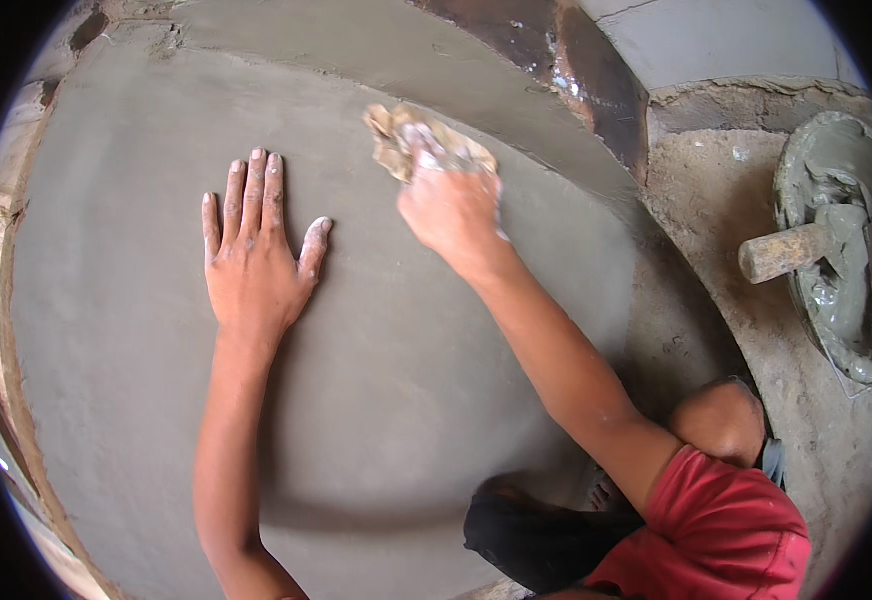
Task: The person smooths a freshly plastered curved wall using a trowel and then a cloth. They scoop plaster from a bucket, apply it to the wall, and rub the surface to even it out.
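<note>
My left hand (256, 255) lies flat on a smooth grey plastered surface (376, 400), its fingers stretched upward and the thumb out to the side. To its right, my right hand (456, 205) is closed on a crumpled tan piece of sponge or cloth (391, 140), which touches the plaster near its upper right edge. This hand is slightly blurred, and its fingertips are partly hidden. Pale smears mark the fingers of both hands.
On the rough floor at right stands a shallow basin (801, 290) of wet grey mortar, with a wooden-handled trowel (786, 252) resting in it. A plastered band (356, 45) and a dark stained panel (516, 35) border the top. Wooden edging (16, 370) runs along the left.
</note>
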`<state>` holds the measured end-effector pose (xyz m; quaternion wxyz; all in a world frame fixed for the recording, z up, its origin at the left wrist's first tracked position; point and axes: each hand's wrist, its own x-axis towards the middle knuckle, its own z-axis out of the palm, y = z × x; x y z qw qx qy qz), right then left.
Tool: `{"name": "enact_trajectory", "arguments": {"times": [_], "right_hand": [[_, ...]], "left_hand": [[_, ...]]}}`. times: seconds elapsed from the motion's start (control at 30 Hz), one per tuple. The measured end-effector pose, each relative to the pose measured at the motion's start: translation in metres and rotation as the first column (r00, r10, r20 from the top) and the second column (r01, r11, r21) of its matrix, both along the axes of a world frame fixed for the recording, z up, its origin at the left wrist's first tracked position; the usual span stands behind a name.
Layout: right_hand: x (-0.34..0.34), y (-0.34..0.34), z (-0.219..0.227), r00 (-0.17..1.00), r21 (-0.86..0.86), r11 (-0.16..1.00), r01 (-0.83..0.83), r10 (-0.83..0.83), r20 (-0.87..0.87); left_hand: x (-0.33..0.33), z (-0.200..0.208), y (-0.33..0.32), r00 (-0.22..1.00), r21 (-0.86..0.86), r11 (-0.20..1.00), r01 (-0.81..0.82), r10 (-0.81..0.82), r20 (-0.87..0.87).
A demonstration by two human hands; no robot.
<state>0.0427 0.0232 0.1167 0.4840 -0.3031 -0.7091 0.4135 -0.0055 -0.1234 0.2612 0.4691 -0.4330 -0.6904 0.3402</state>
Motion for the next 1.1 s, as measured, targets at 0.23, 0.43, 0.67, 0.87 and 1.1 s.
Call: {"name": "enact_trajectory", "arguments": {"times": [0.23,0.43,0.67,0.87,1.1], "right_hand": [[-0.011,-0.042,-0.033,0.994,0.124,0.992,0.018,-0.005,-0.108],[0.016,-0.011,-0.057,0.987,-0.216,0.976,-0.039,0.071,0.146],[0.026,-0.026,-0.078,0.985,0.002,0.994,-0.108,0.107,-0.138],[0.027,0.002,-0.091,0.976,-0.401,0.911,-0.099,0.168,0.139],[0.026,-0.022,-0.095,0.981,-0.098,0.976,-0.193,0.191,-0.037]], "left_hand": [[0.030,0.002,0.002,1.000,-0.079,0.997,-0.001,-0.001,-0.023],[0.043,0.004,0.004,0.998,-0.116,0.992,-0.055,0.056,0.002],[0.066,-0.003,0.013,0.995,-0.194,0.977,-0.088,0.093,0.020],[0.054,-0.022,0.011,0.994,-0.206,0.975,-0.079,0.093,0.058],[0.063,-0.031,0.018,0.992,-0.272,0.962,-0.025,0.058,0.115]]}}
